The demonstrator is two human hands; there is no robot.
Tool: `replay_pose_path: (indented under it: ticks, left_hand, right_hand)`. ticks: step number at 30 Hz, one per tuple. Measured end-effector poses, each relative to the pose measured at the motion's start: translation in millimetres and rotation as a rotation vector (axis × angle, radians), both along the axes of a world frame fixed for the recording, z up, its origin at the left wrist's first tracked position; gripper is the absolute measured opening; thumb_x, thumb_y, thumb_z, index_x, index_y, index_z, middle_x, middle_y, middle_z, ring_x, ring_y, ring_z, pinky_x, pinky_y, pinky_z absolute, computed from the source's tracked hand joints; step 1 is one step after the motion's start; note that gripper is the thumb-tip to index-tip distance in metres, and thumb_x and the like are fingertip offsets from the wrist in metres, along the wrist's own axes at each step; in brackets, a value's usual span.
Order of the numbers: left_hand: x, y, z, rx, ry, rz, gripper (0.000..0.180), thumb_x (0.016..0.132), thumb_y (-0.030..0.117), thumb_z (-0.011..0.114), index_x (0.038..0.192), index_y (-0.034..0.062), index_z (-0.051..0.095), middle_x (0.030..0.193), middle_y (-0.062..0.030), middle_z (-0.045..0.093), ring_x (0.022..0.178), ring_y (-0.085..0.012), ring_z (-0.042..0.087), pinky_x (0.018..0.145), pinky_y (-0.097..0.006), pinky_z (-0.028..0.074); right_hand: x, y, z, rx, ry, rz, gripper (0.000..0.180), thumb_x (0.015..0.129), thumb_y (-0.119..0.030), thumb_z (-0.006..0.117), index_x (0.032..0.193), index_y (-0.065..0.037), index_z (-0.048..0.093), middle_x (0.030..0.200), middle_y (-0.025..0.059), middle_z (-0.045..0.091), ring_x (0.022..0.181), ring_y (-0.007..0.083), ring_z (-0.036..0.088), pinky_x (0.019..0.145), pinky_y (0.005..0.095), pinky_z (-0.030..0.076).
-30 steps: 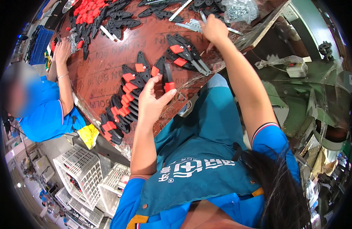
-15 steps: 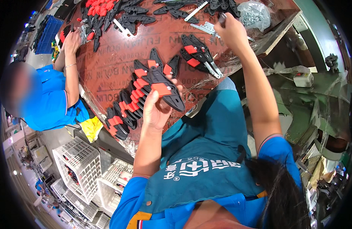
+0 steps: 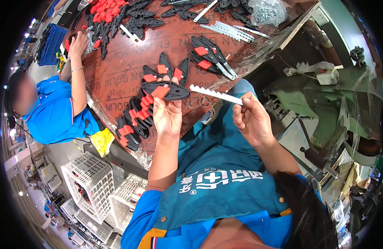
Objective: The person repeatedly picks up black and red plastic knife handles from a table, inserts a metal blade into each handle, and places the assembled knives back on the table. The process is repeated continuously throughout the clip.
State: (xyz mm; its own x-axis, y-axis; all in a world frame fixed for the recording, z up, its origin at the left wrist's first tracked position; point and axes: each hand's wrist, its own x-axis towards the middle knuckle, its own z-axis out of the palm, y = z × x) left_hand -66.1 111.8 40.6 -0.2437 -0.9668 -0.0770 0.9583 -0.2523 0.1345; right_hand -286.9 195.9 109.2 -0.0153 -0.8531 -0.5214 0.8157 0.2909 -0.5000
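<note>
The left hand (image 3: 167,117) is closed around a flat black plastic handle shell with a red button (image 3: 164,90), held above the near edge of the brown tabletop (image 3: 117,74), long axis pointing right. Just right of its tip, the right hand (image 3: 251,120) pinches a white toothed metal blade (image 3: 215,94), whose free end points left at the shell, nearly touching it.
</note>
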Motion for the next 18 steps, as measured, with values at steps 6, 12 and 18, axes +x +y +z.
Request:
replay_pose_path:
  ticks: [6,12,18]
  left_hand:
    - [2.6,0.5,-0.2,-0.012,0.076,-0.029,0.051,0.097,0.02,0.053,0.142,0.0024,0.034,0.148,-0.0141,0.04,0.138,-0.0339,0.036,0.099,-0.049,0.053]
    - [5.4,-0.6,6.5,-0.103,-0.336,0.03,0.053,0.094,0.018,0.06,0.139,0.0018,0.038,0.144,-0.0164,0.043,0.133,-0.0362,0.043,0.1,-0.049,0.052]
    - [3.6,1.9,1.9,-0.288,-0.434,-0.077,0.054,0.096,0.017,0.057,0.143,0.0036,0.034,0.144,-0.0144,0.045,0.134,-0.0377,0.043,0.107,-0.051,0.044]
  right_hand:
    - [-0.7,4.4,-7.5,-0.002,-0.076,0.067,0.014,0.101,-0.017,0.042,0.091,-0.007,0.044,0.074,0.0093,0.059,0.056,0.0147,0.052,0.049,0.0258,0.04]
    - [2.6,1.6,2.6,0.088,0.071,0.137,0.015,0.101,-0.02,0.041,0.091,-0.009,0.044,0.066,0.0072,0.054,0.05,0.0138,0.046,0.046,0.0244,0.034]
    - [16.5,-0.4,-5.7,0.016,0.009,0.318,0.025,0.104,-0.03,0.046,0.096,-0.006,0.049,0.06,-0.0019,0.038,0.048,0.0065,0.028,0.044,0.0226,0.024]
